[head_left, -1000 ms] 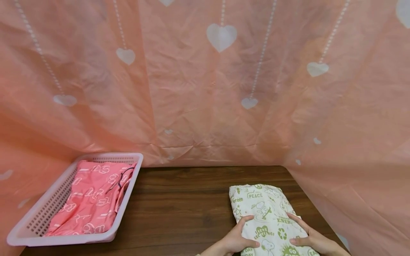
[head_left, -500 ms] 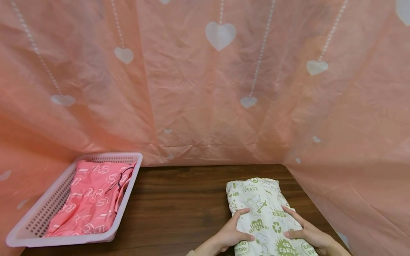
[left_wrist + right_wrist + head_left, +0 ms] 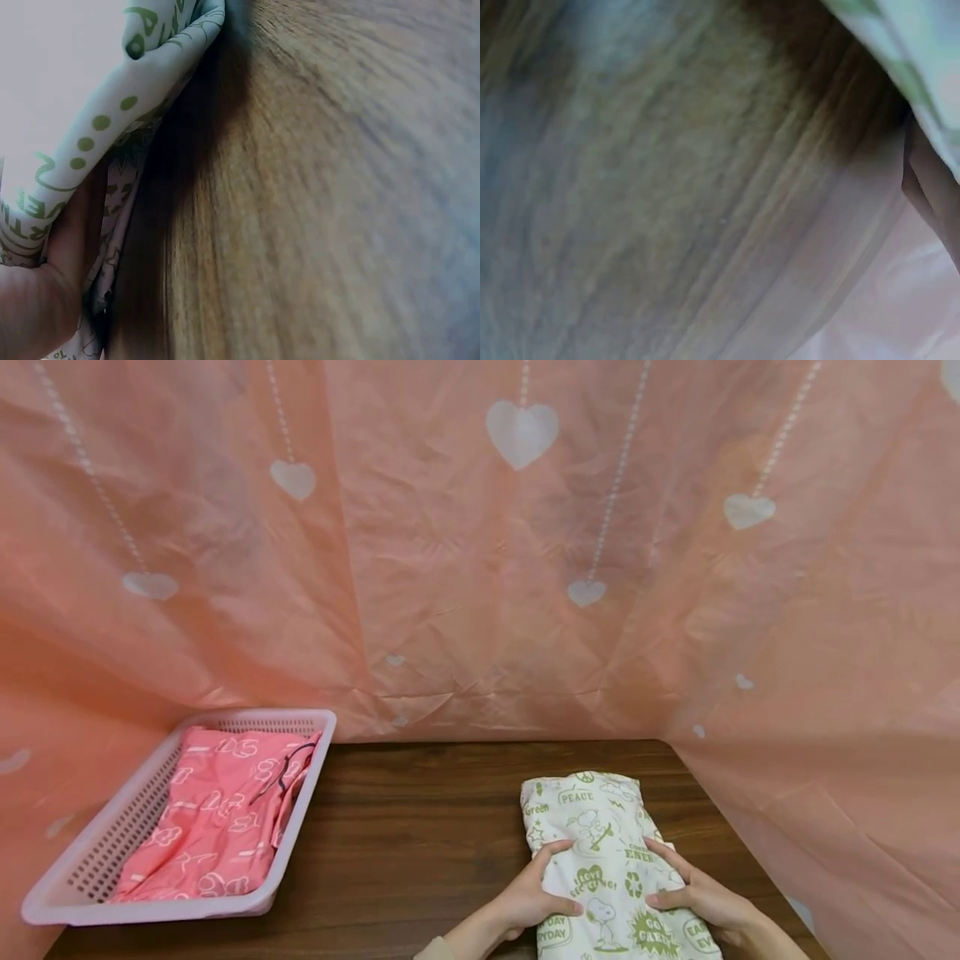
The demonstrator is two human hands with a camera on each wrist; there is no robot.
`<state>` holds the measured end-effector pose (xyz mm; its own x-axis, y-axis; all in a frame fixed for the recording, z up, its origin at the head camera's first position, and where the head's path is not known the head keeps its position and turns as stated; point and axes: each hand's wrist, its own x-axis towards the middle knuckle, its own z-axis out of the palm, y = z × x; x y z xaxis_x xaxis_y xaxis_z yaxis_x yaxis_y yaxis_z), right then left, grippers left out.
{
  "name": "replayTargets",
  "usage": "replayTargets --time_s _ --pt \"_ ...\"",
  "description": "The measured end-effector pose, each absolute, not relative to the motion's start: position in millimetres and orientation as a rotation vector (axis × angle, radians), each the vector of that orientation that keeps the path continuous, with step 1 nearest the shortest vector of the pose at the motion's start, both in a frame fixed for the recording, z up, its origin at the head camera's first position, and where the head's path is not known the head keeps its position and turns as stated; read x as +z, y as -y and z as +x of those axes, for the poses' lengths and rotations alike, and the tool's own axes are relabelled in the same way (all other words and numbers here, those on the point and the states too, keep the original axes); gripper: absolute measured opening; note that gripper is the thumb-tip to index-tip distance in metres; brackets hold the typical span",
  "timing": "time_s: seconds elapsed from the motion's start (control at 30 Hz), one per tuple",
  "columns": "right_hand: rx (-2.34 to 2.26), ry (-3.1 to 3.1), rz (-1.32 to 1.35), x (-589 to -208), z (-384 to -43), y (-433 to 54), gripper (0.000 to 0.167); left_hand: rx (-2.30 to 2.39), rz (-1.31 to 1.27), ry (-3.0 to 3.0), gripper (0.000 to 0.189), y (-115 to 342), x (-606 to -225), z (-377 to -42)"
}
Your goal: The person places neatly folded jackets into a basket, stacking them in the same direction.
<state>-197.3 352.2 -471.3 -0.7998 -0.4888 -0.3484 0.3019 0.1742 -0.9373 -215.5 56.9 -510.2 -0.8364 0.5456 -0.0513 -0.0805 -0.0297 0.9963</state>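
A folded white cloth garment with green cartoon and word prints (image 3: 600,852) lies at the right front of the table in the head view. My left hand (image 3: 528,893) grips its left side, thumb and index finger on top. From the right, my right hand (image 3: 701,893) holds the opposite side the same way. In the left wrist view, fingers of the left hand (image 3: 71,247) are tucked beneath a rolled fold of the cloth (image 3: 97,127). The right wrist view shows only part of the right hand (image 3: 934,184) under the cloth's edge (image 3: 922,60).
A pale pink plastic basket (image 3: 296,827) stands at the left, with folded pink printed clothing (image 3: 217,818) and a dark drawstring inside. Dark wood-grain table (image 3: 420,835) lies between basket and hands. A peach curtain with white hearts (image 3: 480,568) encloses the back and sides.
Both hands and the white-and-green garment have shifted a little to the left and away from the body in the head view. The basket stays where it was.
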Motion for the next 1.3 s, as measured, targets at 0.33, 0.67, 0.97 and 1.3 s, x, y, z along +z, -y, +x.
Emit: replayTargets --time_s 0.33,0.67,0.97,1.3 --pt "-1.643 -1.998 -0.008 -476 -197 -338 0.086 1.909 0.495 -1.841 0.081 -48 -509 -217" --pt "-1.663 -2.14 -0.056 -444 -202 -304 0.09 1.909 0.562 -1.842 0.08 -16 -482 -222" --pt "-1.885 -1.876 -0.288 -412 -209 -267 0.094 1.99 0.636 -1.827 0.081 25 -441 -222" --pt "-1.997 -1.813 -0.351 -390 -218 -198 0.095 1.891 0.646 -2.008 0.084 94 -394 -216"
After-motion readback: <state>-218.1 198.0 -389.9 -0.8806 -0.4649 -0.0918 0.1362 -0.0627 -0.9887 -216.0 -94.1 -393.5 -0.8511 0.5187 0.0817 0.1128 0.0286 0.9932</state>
